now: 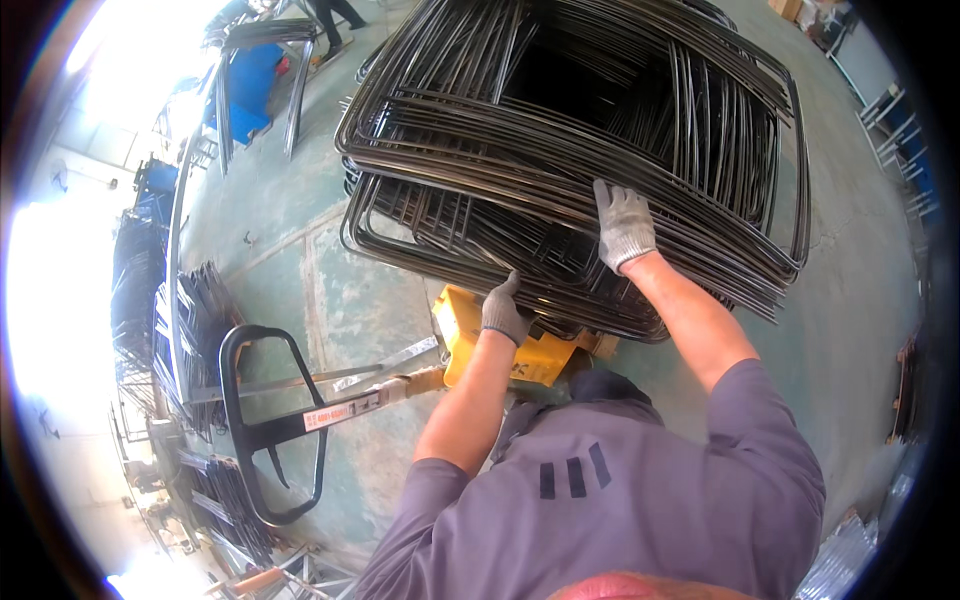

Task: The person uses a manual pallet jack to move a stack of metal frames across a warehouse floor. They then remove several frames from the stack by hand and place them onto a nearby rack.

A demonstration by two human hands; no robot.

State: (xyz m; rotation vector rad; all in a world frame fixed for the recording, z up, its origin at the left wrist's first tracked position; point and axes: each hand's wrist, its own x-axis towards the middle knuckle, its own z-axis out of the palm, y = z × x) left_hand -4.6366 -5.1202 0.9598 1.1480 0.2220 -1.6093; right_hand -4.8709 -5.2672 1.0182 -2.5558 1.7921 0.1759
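Note:
A large stack of dark metal tube frames (460, 185) with rounded corners rises in front of me, layers crossing at angles. My right hand (625, 227), in a grey knit glove, rests on the upper layer's near tubes, its fingers lying over them. Lower and to the left, my left hand (505, 311), also gloved, is closed at the near edge of a lower tube frame (430, 262). Its thumb points up beside the tube, while the other fingers are mostly hidden underneath.
A yellow pallet truck body (460, 325) stands below the stack, its black loop handle (232, 420) reaching left. More metal parts (190, 320) are piled along the left side. A blue bin (250, 85) and a person's legs (335, 20) are at the far left. Racks (895, 125) line the right.

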